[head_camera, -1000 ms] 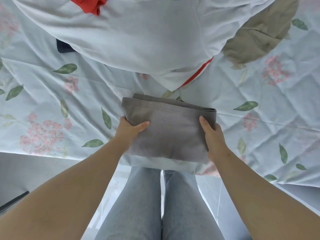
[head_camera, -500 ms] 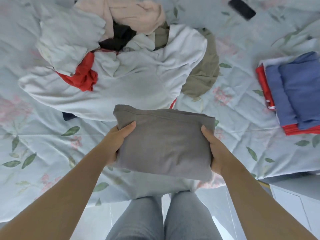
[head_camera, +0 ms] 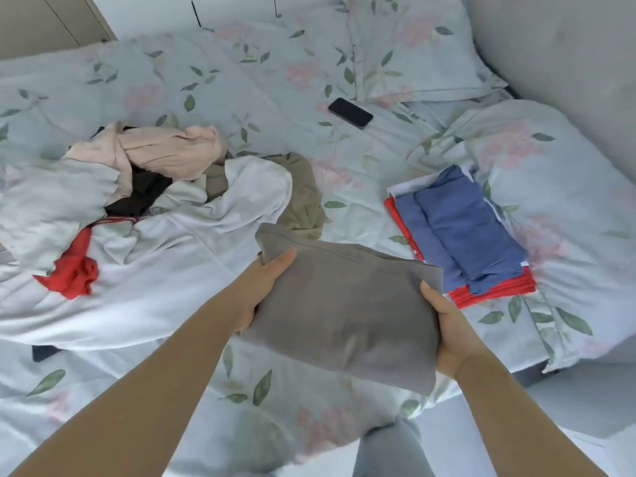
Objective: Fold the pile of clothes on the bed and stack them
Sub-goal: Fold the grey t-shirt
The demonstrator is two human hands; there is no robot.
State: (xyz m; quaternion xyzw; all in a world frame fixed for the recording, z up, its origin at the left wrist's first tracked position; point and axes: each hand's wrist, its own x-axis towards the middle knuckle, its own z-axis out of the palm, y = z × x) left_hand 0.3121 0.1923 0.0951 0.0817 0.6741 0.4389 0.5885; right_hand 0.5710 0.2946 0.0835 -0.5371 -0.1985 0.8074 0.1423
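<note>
While a folded garment (head_camera: 344, 311) is gripped by the left hand (head_camera: 261, 287) and right hand (head_camera: 447, 325), a stack (head_camera: 461, 228) is begun at two o'clock, a pile (head_camera: 155, 201) left at ten.

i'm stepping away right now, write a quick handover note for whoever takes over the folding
Hands: the left hand and the right hand each grip one side of the grey garment, which is folded and held up over the bed.
Things: the folded stack, blue on top with red and white below, lies to the right. The unfolded pile lies to the left.
Done: grey garment folded; a few items already stacked.
Left: set the grey garment on the folded stack, then fold and stack the unfolded pile.
</note>
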